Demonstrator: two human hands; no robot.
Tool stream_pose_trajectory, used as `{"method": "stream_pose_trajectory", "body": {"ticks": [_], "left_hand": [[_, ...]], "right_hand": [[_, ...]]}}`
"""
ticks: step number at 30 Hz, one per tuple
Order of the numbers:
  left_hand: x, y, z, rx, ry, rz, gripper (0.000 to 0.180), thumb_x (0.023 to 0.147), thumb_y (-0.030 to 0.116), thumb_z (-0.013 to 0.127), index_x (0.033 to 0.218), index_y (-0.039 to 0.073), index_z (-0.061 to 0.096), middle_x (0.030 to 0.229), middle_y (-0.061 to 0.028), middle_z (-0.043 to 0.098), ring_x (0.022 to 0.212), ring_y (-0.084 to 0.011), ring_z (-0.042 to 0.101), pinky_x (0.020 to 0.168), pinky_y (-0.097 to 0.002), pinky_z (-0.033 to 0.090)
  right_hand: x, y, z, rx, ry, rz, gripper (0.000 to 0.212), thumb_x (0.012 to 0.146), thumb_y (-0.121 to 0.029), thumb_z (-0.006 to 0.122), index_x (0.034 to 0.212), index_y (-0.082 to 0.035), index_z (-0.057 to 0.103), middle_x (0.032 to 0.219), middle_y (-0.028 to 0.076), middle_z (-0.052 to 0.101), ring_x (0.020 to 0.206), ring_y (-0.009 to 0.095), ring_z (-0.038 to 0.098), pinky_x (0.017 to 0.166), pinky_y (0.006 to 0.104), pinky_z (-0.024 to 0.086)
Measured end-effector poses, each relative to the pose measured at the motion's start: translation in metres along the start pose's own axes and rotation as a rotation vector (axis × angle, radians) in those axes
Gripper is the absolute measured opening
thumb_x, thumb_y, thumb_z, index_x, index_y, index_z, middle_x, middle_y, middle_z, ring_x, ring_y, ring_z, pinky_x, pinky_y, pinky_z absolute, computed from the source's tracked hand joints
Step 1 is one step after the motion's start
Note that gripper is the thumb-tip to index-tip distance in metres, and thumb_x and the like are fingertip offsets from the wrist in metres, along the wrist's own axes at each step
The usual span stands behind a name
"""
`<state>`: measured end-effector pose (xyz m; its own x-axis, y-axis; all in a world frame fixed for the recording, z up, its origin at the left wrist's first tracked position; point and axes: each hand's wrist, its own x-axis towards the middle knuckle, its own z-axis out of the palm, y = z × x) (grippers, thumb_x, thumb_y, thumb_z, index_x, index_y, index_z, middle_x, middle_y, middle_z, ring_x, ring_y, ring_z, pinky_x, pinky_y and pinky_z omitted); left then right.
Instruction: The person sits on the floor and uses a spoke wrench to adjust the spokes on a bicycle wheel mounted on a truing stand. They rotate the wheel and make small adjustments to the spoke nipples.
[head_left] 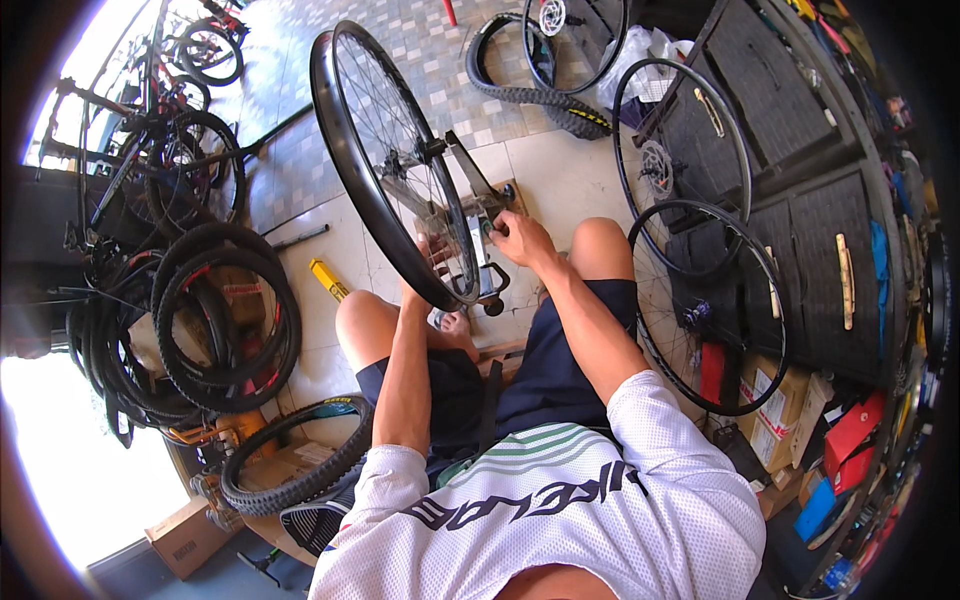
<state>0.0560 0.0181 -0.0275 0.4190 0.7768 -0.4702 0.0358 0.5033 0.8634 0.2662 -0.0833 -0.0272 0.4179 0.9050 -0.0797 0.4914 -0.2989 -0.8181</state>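
A bare bicycle wheel with a black rim (345, 160) stands upright, its axle held between the arms of a metal truing stand (468, 165) in front of me. My left hand (432, 248) reaches behind the rim and shows partly through the spokes; its grip is hidden. My right hand (525, 242) is at the right side of the stand, fingers pinched on a small part that I cannot make out. A black clamp with a knob (492, 290) juts from the stand just below my right hand.
Bicycles (165, 130) and stacked tyres (225, 320) crowd the left. Two more rims (745, 380) lean against dark cabinets (800, 250) at right. A yellow tool (328, 280) lies on the floor near my left knee. A loose tyre (290, 490) lies lower left.
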Motion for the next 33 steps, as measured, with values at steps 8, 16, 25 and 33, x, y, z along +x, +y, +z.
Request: {"method": "stream_pose_trajectory", "body": {"ticks": [8, 16, 25, 33], "left_hand": [[-0.001, -0.006, 0.003, 0.067, -0.057, -0.021, 0.058, 0.094, 0.048, 0.058, 0.132, 0.004, 0.052, 0.124, -0.0085, 0.060, 0.115, -0.0215, 0.058, 0.092, -0.0359, 0.045], [0.012, -0.014, 0.005, 0.110, -0.085, 0.019, 0.052, 0.095, 0.040, 0.060, 0.131, 0.004, 0.051, 0.116, -0.0060, 0.063, 0.107, -0.0184, 0.061, 0.085, -0.0333, 0.046], [0.021, -0.029, 0.008, 0.218, -0.060, 0.009, 0.044, 0.095, 0.029, 0.063, 0.127, 0.000, 0.053, 0.104, -0.0095, 0.066, 0.093, -0.0186, 0.066, 0.075, -0.0311, 0.052], [0.027, -0.035, -0.008, 0.299, -0.036, 0.150, 0.026, 0.095, 0.020, 0.061, 0.114, 0.003, 0.064, 0.094, -0.0068, 0.069, 0.086, -0.0148, 0.065, 0.073, -0.0305, 0.052]], "right_hand": [[0.000, 0.001, 0.003, -0.015, -0.009, 0.010, 0.026, 0.084, -0.025, 0.066, 0.096, -0.002, 0.065, 0.088, 0.016, 0.070, 0.083, 0.034, 0.067, 0.073, 0.0427, 0.051], [-0.004, -0.001, 0.005, -0.025, -0.022, -0.028, 0.026, 0.083, -0.025, 0.066, 0.095, -0.002, 0.065, 0.087, 0.017, 0.070, 0.083, 0.034, 0.067, 0.073, 0.0427, 0.051], [-0.005, 0.012, 0.026, 0.209, -0.118, -0.027, 0.026, 0.080, -0.022, 0.071, 0.088, 0.002, 0.066, 0.081, 0.017, 0.069, 0.075, 0.027, 0.067, 0.068, 0.0369, 0.051], [-0.008, 0.009, 0.064, 0.196, -0.256, 0.057, 0.035, 0.078, -0.029, 0.071, 0.094, 0.003, 0.068, 0.084, 0.018, 0.070, 0.078, 0.030, 0.068, 0.072, 0.0382, 0.052]]}}
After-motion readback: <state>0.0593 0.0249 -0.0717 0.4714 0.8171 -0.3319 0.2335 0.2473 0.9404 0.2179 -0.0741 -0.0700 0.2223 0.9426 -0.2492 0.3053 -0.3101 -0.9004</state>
